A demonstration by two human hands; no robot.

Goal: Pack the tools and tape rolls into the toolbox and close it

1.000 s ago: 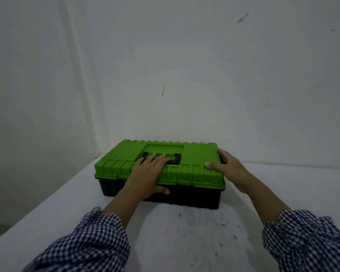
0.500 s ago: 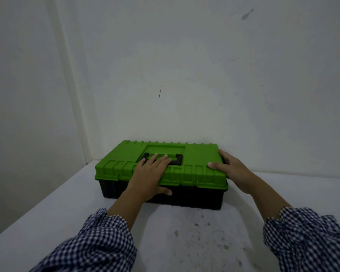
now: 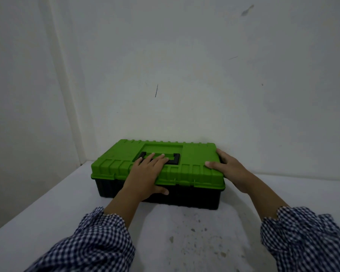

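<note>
The toolbox [image 3: 194,160] has a green lid and a black body and stands shut on the white table, close to the back wall. A black handle [image 3: 175,159] lies flat in the lid's recess. My left hand [image 3: 147,173] lies flat on the lid's front middle, fingers straight over the handle and thumb down on the front face. My right hand [image 3: 230,169] rests on the lid's right end, fingers around its far corner and thumb on top. No tools or tape rolls show.
The white table [image 3: 47,213] has dark specks in front of the toolbox. White walls meet in a corner behind the box at the left. The table's left edge runs diagonally toward me.
Both hands stay where they were on the lid. Only the view has shifted slightly.
</note>
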